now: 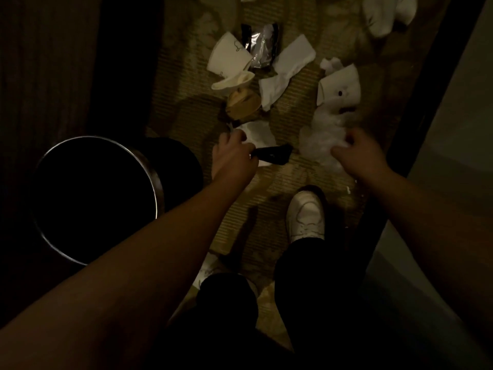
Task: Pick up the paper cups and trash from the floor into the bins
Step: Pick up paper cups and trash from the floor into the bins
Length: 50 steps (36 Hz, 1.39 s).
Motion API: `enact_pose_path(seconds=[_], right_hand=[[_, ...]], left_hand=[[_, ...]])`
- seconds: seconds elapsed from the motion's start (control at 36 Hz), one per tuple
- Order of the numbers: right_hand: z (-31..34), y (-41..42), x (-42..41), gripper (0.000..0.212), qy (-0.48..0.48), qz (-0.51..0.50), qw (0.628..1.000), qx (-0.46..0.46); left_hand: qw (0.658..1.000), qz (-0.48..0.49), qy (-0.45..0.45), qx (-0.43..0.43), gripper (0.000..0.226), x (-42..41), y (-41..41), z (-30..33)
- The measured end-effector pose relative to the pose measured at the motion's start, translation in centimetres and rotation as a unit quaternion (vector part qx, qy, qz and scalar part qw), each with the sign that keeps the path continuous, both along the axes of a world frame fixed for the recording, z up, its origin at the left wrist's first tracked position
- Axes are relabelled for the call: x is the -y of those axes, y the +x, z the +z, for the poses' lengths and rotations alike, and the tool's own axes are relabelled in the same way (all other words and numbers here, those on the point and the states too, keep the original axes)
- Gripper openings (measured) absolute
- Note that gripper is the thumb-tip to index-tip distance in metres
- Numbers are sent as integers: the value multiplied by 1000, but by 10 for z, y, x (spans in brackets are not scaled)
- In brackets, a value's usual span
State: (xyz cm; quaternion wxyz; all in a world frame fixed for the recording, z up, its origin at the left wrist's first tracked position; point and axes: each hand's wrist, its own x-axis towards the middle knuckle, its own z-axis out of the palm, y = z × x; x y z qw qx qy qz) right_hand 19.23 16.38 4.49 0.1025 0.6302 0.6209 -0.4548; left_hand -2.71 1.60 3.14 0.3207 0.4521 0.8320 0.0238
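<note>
My left hand [233, 158] grips a small black wrapper [274, 154] just above the carpet, over a piece of white paper [260, 136]. My right hand [357, 153] clutches a crumpled clear plastic bag [318, 141] that trails toward a white paper cup [338, 85]. Further out lie two more white paper cups [229, 56] [233, 81], a brown crushed cup [242, 104], white napkins [285, 72] and a silvery wrapper [262, 46]. A round black bin [96, 198] with a metal rim stands open at my left.
My white shoe [305, 214] stands on the patterned carpet just behind the trash, my dark trouser legs below it. More white paper [386, 12] lies at the far right. A dark wall runs on the left, a pale panel [453, 129] on the right.
</note>
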Motion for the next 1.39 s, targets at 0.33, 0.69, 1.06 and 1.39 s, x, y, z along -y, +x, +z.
enact_pose_path(seconds=[0.33,0.69,1.06,1.39], right_hand=[[-35,15,-3,45,-46,43,998,16],[-55,21,2,47,-61,78,994,48],[72,-24,17,37,-36,82,996,18],[238,-107,51,40,-26,116,993,-24]], left_hand=[[940,288,-137,123,44,-12,14,-89],[903,401,-37,149,27,-19,18,-101],[889,378,-14,259,30,-1,5,45],[843,463,46,268,37,64,-70,226]])
